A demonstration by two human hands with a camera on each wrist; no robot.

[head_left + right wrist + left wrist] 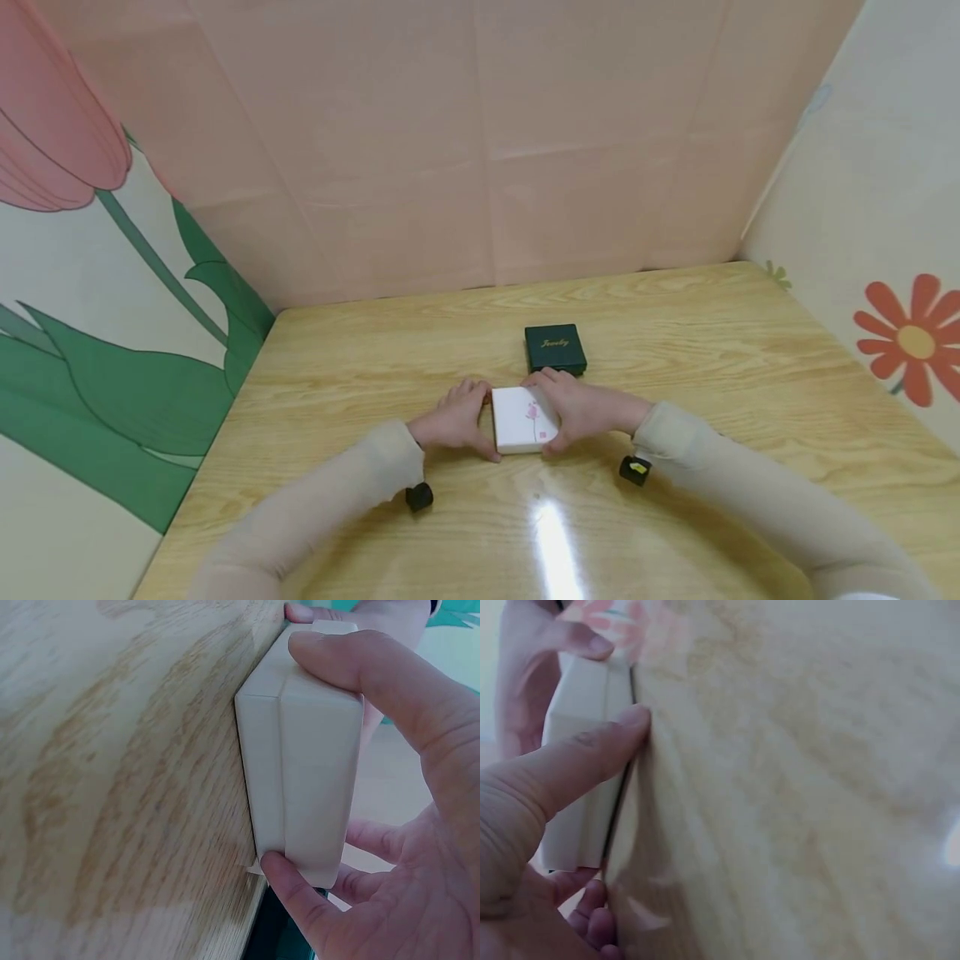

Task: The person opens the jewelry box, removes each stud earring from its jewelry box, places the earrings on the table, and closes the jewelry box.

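A small square white box with a pink flower printed on its lid lies flat on the table between both hands. My left hand holds its left side, thumb at the near corner and fingers toward the far corner. On the opposite side my right hand grips the box, thumb on the near face and a fingertip on the far face. A seam between lid and base runs along the box's side in the right wrist view; no gap shows there. Just behind the right fingers sits a dark green box lettered "Jewelry".
The wood-grain table reaches back to a pink cloth wall. Flower-printed sheets stand at left and right. A black wrist camera hangs under the left sleeve, another camera under the right. Glare shines on the near tabletop.
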